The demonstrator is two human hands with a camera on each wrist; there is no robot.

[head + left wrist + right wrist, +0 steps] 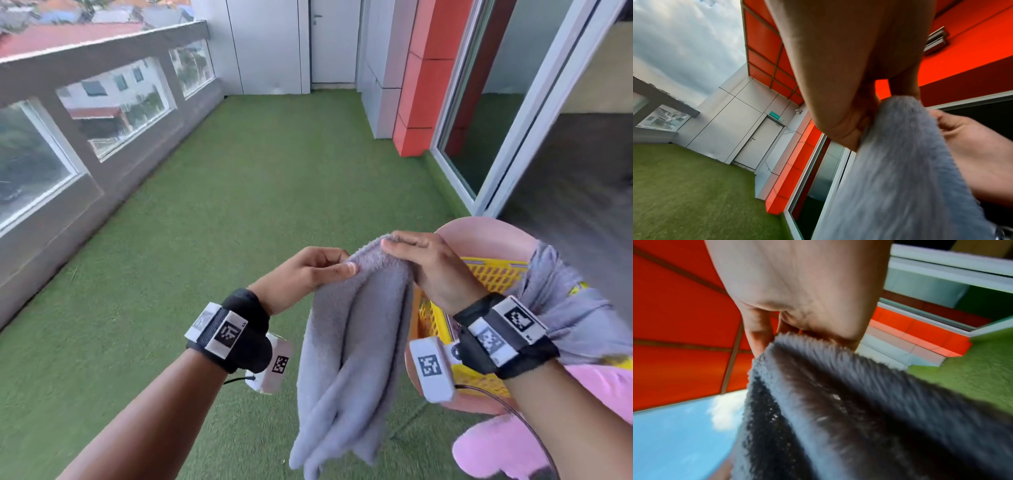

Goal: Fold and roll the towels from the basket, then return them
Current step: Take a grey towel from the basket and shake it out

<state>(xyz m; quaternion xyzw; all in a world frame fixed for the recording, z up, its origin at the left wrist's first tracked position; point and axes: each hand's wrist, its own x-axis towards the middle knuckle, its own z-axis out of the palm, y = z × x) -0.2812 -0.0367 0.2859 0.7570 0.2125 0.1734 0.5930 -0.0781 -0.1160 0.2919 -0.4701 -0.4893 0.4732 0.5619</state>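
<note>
A grey towel [352, 346] hangs in loose folds in the air in front of me, above the green turf. My left hand [308, 270] pinches its top edge between thumb and fingers, and my right hand [421, 260] grips the same top edge just to the right. The wrist views show the towel [898, 170] pinched by the left hand [855, 126], and the towel [838, 402] gripped by the right hand [797, 318]. A yellow lattice basket [479, 274] stands on a pink chair [479, 233] at the right, with another grey towel [561, 301] draped over its rim.
Green turf [239, 192] covers the balcony floor. A grey parapet with glass panels [85, 113] runs along the left. A sliding glass door [486, 113] and an orange column [428, 85] stand at the right, a white door [334, 41] at the far end.
</note>
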